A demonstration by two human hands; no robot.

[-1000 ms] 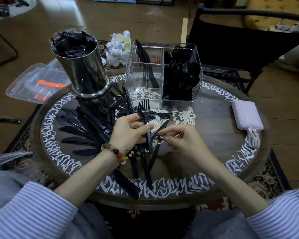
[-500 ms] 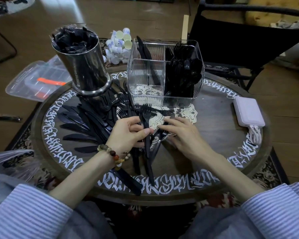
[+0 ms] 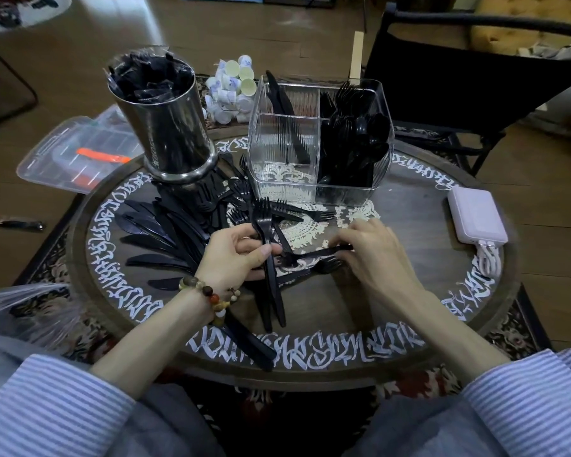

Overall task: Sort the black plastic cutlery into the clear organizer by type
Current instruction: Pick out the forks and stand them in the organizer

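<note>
The left hand [image 3: 236, 255] is gripping a bunch of black plastic forks [image 3: 267, 245] between thumb and curled fingers, tines pointing toward the clear ribbed plastic organizer [image 3: 320, 141], handles trailing back toward the person. The right hand [image 3: 370, 250] is pinching the handle of a single black plastic fork [image 3: 314, 255] lying crosswise in front of the organizer, its tines close to the left hand's bunch. More loose black forks [image 3: 241, 196] are lying just in front of the organizer on the round dark wooden table with white lettering [image 3: 409, 324]. The organizer's right compartment is holding black spoons and forks [image 3: 353, 133], and a few black knives [image 3: 279, 97] are leaning in its rear left compartment. Left of the organizer a shiny steel cylinder packed with black cutlery [image 3: 165, 123] is standing, with black plastic knives [image 3: 152, 232] fanned out in front of it. Right of the organizer a pale pink power bank [image 3: 477, 214] is lying.
</note>
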